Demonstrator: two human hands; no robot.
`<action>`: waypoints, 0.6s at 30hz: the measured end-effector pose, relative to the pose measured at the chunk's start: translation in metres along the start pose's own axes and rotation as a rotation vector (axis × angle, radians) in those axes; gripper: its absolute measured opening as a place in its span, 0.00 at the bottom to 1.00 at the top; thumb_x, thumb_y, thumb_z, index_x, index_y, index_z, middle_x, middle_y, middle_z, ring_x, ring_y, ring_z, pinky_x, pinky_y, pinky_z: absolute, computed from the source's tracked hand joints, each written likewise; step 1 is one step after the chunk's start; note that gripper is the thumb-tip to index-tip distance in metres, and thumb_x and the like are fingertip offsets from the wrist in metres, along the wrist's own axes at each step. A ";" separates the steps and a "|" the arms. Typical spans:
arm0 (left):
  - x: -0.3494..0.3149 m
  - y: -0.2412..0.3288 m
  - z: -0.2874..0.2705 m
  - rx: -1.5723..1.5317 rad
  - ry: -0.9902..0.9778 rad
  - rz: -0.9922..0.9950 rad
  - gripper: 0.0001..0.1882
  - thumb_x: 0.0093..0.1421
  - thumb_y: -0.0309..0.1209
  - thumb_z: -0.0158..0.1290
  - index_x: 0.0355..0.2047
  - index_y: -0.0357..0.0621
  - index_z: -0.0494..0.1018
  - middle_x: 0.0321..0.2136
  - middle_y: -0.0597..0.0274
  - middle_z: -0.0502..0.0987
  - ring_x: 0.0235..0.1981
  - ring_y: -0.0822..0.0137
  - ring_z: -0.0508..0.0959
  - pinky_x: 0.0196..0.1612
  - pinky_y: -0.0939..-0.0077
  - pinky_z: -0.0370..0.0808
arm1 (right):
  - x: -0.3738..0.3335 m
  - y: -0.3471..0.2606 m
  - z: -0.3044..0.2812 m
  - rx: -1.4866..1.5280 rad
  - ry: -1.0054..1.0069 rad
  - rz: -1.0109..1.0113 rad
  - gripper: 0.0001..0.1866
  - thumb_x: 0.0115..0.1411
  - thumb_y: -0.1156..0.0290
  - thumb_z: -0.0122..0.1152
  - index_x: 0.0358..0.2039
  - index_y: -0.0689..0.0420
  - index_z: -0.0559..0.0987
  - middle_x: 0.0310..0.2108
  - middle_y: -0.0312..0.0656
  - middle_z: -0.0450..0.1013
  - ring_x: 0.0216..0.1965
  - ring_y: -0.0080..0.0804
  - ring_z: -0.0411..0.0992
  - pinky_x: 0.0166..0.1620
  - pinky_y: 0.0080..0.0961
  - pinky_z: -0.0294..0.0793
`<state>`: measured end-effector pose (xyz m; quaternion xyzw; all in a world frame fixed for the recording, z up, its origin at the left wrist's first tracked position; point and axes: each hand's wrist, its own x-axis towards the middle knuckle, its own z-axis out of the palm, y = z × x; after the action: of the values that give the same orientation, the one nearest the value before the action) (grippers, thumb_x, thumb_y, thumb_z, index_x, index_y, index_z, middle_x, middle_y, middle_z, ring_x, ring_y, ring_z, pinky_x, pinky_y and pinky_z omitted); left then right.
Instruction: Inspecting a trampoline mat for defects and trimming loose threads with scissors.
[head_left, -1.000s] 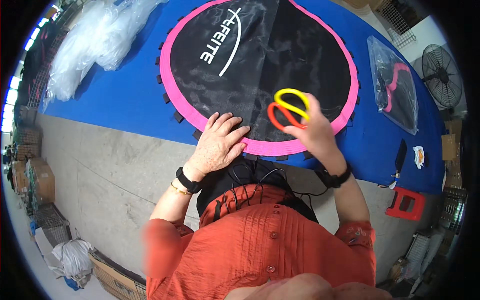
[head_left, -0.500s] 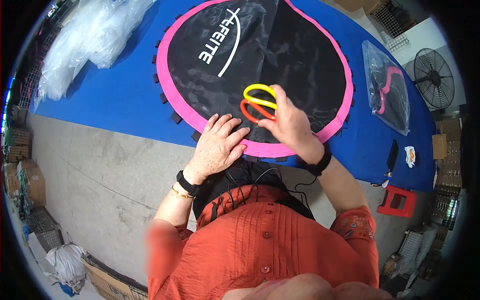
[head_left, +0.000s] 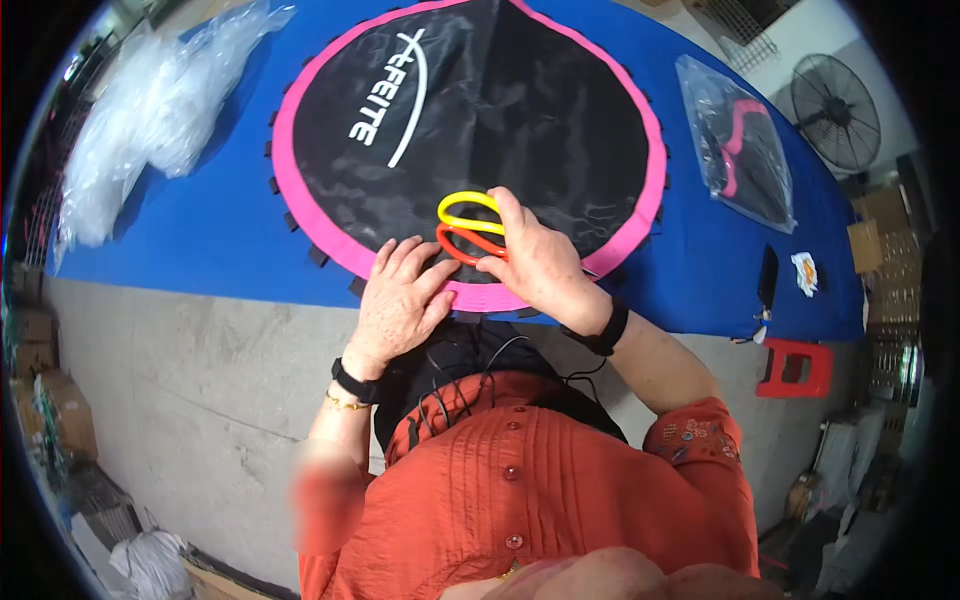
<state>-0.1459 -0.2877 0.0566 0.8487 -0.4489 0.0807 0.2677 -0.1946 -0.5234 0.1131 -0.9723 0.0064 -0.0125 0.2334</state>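
A round black mat (head_left: 520, 110) with a pink border (head_left: 310, 225) and small black tabs around its rim lies flat on the blue-covered table. My left hand (head_left: 395, 305) rests on its near edge, fingers spread over the pink border. In my right hand (head_left: 545, 265) is a pair of scissors (head_left: 470, 197) with one yellow and one red handle loop. The loops point left, over the black fabric beside my left fingertips. My palm covers most of the blades; a small tip shows near my wrist.
Clear plastic bags (head_left: 150, 110) are heaped at the table's left. On the right lie a bagged black-and-pink piece (head_left: 740, 145), a dark phone-like object (head_left: 767, 275) and a small wrapper (head_left: 804, 273). A red stool (head_left: 795, 368) and a black fan (head_left: 836, 110) stand beyond the table.
The whole view has shifted, so the mat sits further left. The scissors are slightly lower over the mat, closer to my left fingers. My left hand stays on the border.
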 end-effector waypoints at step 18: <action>0.000 0.000 0.003 0.027 -0.028 -0.036 0.28 0.65 0.43 0.61 0.63 0.46 0.76 0.61 0.52 0.76 0.68 0.46 0.71 0.74 0.42 0.60 | -0.041 0.111 -0.039 -0.131 0.386 0.353 0.52 0.53 0.63 0.83 0.71 0.56 0.59 0.51 0.59 0.78 0.49 0.60 0.81 0.48 0.47 0.84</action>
<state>-0.1465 -0.2896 0.0539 0.8611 -0.4363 0.0699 0.2515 -0.2376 -0.6391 0.0962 -0.9487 0.2212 -0.1563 0.1630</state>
